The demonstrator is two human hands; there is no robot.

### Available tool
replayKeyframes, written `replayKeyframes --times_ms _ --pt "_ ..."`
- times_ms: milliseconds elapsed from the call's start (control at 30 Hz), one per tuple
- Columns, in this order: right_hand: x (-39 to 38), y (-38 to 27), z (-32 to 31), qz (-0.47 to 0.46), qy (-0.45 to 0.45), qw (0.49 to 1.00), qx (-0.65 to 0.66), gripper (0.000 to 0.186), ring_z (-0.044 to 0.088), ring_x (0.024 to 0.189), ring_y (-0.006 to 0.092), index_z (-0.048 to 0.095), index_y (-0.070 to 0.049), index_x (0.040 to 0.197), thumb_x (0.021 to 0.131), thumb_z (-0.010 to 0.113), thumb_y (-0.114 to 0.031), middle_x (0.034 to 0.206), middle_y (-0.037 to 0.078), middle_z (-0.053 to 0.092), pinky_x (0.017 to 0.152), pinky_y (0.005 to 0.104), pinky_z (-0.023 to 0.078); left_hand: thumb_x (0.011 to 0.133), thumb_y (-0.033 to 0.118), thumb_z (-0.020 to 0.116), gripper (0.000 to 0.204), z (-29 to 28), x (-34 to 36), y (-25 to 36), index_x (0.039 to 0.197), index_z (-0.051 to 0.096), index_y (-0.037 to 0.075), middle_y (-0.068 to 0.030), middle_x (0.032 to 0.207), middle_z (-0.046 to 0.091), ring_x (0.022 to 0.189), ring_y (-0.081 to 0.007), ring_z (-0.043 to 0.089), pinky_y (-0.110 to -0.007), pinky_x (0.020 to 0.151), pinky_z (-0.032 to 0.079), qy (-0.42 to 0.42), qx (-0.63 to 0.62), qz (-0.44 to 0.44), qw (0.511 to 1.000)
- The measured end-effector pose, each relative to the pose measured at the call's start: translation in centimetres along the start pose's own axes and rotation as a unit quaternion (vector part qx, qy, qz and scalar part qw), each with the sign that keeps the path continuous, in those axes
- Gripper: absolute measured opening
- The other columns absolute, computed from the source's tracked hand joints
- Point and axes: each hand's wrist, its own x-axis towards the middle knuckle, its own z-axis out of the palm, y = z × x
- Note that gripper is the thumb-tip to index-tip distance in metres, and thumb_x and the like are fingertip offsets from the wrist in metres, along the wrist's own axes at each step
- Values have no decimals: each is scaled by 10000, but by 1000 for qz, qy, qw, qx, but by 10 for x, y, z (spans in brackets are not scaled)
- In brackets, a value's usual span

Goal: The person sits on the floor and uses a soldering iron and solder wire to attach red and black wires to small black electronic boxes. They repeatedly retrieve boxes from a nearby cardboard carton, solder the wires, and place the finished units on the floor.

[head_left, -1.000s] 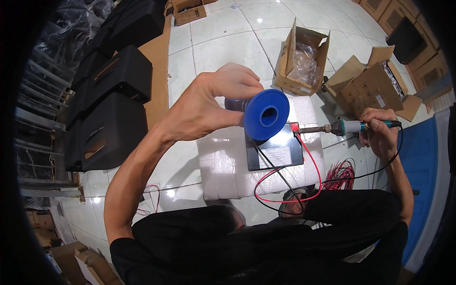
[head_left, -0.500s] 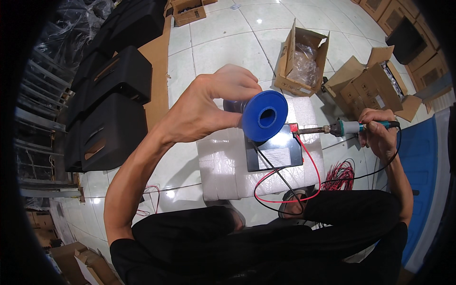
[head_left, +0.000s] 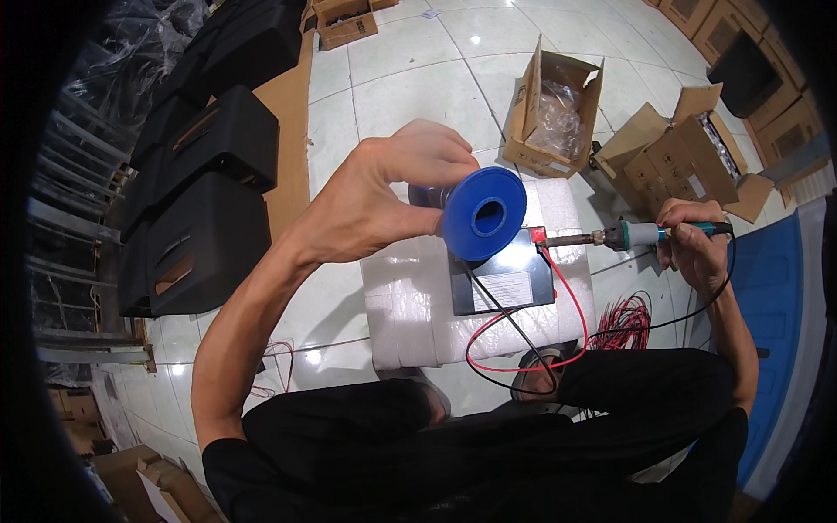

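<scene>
On foam (head_left: 405,318) over tiles (head_left: 410,65), black battery (head_left: 510,268)

Grips a blue spool (head_left: 462,222) in the left hand (head_left: 370,196) over a black battery (head_left: 514,272) on white foam (head_left: 403,305); holds a soldering iron (head_left: 641,234) in the right hand (head_left: 699,248), pointed at a red terminal (head_left: 538,234)

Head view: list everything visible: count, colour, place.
spool: one, blue, centre
soldering iron: one, grey-green, centre right
foam block: one, white, centre
battery: one, black, on foam block
wires: two, red, black, near battery
wire bundle: one, red-black, right
boxes: several, brown, top, right, lower left
cases: several, black, left
plastic sheeting: uncounted, clear, upper left
metal bars: several, grey, left
panel: one, blue, right
tiled floor: one, white, underneath
left hand: one, bare, on spool
right hand: one, bare, on soldering iron
legs: two, black trousers, bottom
</scene>
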Motion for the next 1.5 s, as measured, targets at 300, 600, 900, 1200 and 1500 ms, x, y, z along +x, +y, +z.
replayKeyframes --times_ms 300,600,900,1200,1500 --pt "-2 3 -2 4 82 994 75 332 620 607 224 647 97 1005 903 663 -219 852 187 622 473 319 526 661 105 871 382 -4 -3 -5 1032 782 88 -63 1012 719 1143 -255 577 -417 977 462 21 -16 10 1000" --pt "-3 1 4 23 103 991 78 360 624 603 230 632 93 1043 918 639 -244 841 193 624 477 320 526 641 117 883 400 -20 -25 -4 1026 780 76 -71 1033 721 1156 -268 574 -432 1006 450 30 -3 -33 999" --pt "3 -8 35 17 53 997 60 372 628 604 250 639 92 1060 929 631 -256 823 204 632 473 328 516 639 141 883 403 -30 -51 -9 1025 783 84 -70 1039 724 1162 -272 577 -432 1000 456 31 -3 -60 998" --pt "13 -12 55 53 25 998 14 365 610 586 210 661 92 1048 919 648 -249 784 187 651 466 291 455 670 121 872 342 -24 -56 -9 1003 794 122 -63 1028 730 1147 -269 589 -357 837 509 27 -34 -53 998" --pt "21 -11 63 44 -9 999 -3 346 605 600 179 666 97 1040 932 628 -230 799 169 660 486 268 448 687 89 859 325 -21 -57 -7 1004 794 120 -58 1042 732 1156 -257 584 -314 754 515 22 -30 -58 998"
